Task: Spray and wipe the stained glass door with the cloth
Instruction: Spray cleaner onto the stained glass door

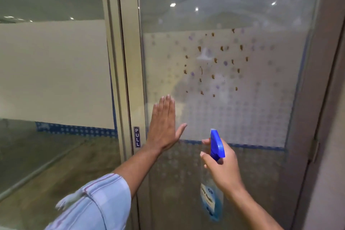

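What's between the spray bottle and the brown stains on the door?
Head view: only bare dotted frosting of the glass door lies between spray bottle and stains.

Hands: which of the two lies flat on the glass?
The left hand, fingers straight, beside the PULL label. The right hand instead grips the blue spray bottle.

Single head-worn wide-angle view, facing forward and slightly down, close to the glass door (242, 117)
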The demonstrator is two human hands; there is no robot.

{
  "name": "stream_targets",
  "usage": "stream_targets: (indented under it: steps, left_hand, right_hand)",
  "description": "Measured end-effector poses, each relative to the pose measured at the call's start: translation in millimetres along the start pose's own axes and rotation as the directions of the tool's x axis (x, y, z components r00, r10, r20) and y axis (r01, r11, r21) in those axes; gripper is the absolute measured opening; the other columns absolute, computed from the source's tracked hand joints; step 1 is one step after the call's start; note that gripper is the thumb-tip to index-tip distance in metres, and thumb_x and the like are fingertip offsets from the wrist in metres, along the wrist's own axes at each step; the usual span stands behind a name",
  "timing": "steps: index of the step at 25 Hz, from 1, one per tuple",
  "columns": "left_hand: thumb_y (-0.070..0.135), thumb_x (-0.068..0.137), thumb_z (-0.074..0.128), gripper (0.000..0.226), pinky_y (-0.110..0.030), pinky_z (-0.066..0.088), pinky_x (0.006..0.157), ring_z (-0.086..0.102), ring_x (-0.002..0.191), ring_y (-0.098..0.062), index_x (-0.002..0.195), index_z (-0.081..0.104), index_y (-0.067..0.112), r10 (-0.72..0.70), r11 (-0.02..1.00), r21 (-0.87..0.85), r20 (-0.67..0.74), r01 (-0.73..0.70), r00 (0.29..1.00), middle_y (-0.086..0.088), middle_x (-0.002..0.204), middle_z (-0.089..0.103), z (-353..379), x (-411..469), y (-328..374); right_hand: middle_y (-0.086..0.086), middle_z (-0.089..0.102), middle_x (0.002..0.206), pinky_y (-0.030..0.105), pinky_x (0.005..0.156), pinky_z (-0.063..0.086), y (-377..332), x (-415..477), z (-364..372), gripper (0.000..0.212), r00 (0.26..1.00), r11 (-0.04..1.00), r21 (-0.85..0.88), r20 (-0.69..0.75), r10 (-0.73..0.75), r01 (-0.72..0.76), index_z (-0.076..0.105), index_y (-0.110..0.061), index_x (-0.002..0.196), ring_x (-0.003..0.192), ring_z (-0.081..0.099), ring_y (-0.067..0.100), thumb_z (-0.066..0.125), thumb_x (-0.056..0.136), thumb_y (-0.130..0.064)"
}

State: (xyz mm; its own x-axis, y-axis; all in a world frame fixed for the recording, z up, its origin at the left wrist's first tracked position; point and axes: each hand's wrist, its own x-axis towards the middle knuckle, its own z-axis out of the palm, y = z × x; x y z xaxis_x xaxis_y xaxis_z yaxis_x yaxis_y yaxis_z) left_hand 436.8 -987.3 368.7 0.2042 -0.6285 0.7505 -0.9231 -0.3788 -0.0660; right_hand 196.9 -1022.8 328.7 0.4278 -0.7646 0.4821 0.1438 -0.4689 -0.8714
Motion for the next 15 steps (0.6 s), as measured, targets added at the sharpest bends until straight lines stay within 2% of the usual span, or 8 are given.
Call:
stream_targets:
  steps: [3, 7, 10, 13, 15]
  left_hand:
    - [0.065, 0.106, 0.042, 0.101, -0.057, 0.005, 0.140, -0.004, 0.171, -0.040, 0.172, 0.001, 0.000, 0.011, 1.000, -0.004, -0.066, -0.012, 0.998, -0.022, 0.183, -0.002, 11.5, 68.8, -39.5]
    - [0.063, 0.108, 0.039, 0.098, -0.058, 0.006, 0.139, -0.002, 0.170, -0.041, 0.172, 0.002, -0.001, 0.081, 0.997, 0.024, -0.169, -0.078, 0.982, -0.023, 0.183, -0.001, 23.0, 147.5, -87.8]
    - [0.065, 0.106, 0.034, 0.098, -0.058, 0.007, 0.139, 0.005, 0.170, -0.042, 0.172, 0.006, -0.002, 0.138, 0.989, 0.081, -0.270, -0.120, 0.953, -0.025, 0.182, 0.006, 32.0, 200.7, -116.6]
    - [0.066, 0.106, 0.033, 0.097, -0.058, 0.004, 0.137, 0.006, 0.171, -0.041, 0.172, 0.005, 0.000, 0.139, 0.988, 0.111, -0.320, -0.109, 0.937, -0.024, 0.183, 0.007, 46.3, 238.9, -135.0]
    - [0.066, 0.106, 0.034, 0.098, -0.060, 0.006, 0.138, 0.004, 0.171, -0.041, 0.173, 0.004, 0.000, 0.139, 0.989, 0.089, -0.328, -0.116, 0.934, -0.023, 0.183, 0.004, 60.2, 252.8, -141.6]
  right_hand:
    - [-0.012, 0.077, 0.092, 0.057, 0.078, 0.063, -12.1, 44.6, 15.7, 0.036, 0.998, 0.999, -0.048, -0.052, -0.026, 0.024, 0.071, -0.038, 0.101, 0.073, 0.069, 0.035, 0.076, 0.089, -0.005]
    - [-0.013, 0.076, 0.102, 0.059, 0.077, 0.064, -37.6, 91.8, 37.8, 0.036, 0.994, 0.992, -0.096, -0.064, -0.090, 0.084, 0.066, -0.042, 0.096, 0.081, 0.073, 0.032, 0.073, 0.087, -0.008]
    - [-0.012, 0.076, 0.101, 0.058, 0.075, 0.064, -62.7, 121.8, 53.8, 0.028, 0.983, 0.981, -0.133, -0.103, -0.153, 0.139, 0.065, -0.040, 0.094, 0.081, 0.074, 0.030, 0.071, 0.085, -0.014]
    - [0.003, 0.075, 0.090, 0.058, 0.073, 0.064, -88.3, 145.5, 64.1, 0.013, 0.959, 0.969, -0.136, -0.170, -0.226, 0.204, 0.065, -0.032, 0.091, 0.078, 0.074, 0.032, 0.072, 0.086, -0.023]
    - [0.008, 0.073, 0.085, 0.057, 0.071, 0.064, -103.6, 154.0, 67.4, 0.011, 0.943, 0.960, -0.142, -0.199, -0.267, 0.242, 0.065, -0.029, 0.092, 0.075, 0.073, 0.034, 0.072, 0.085, -0.033]
